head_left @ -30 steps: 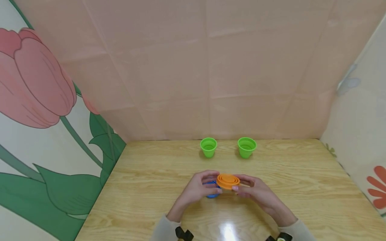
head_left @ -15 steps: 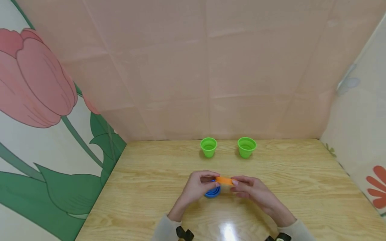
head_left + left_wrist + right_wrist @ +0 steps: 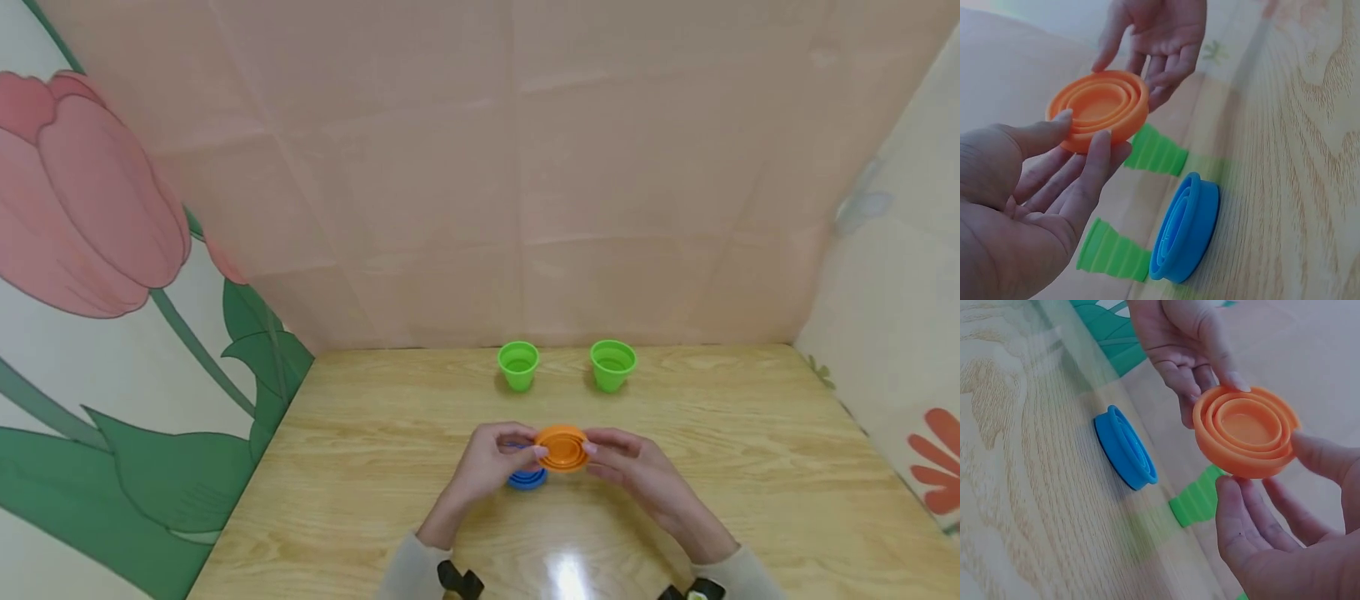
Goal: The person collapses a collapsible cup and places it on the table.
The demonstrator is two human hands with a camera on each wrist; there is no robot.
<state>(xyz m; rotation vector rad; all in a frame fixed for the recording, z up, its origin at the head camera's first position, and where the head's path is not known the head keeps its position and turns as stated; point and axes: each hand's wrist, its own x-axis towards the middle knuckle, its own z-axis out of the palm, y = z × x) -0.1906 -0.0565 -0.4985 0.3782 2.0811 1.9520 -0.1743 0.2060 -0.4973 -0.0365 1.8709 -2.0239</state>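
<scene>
An orange collapsible cup (image 3: 562, 448), folded flat into rings, is held above the table between both hands, its ringed face turned toward the head camera. The left hand (image 3: 483, 467) pinches its left edge, thumb on the rim and fingers beneath, as the left wrist view shows. On the opposite edge the right hand (image 3: 645, 471) pinches it with thumb and fingers. Below, a folded blue collapsible cup (image 3: 1185, 231) lies on the table, partly covered by the left hand in the head view.
Two green collapsible cups, one left (image 3: 518, 367) and one right (image 3: 612, 367), stand expanded and upright near the back edge of the wooden table (image 3: 360, 467). A pink cloth backdrop (image 3: 517, 183) rises behind them, with printed panels at both sides.
The orange cup has been tipped in the hands, first to an edge-on position, then with its ringed face toward the head camera. Both hands stay at nearly the same spot.
</scene>
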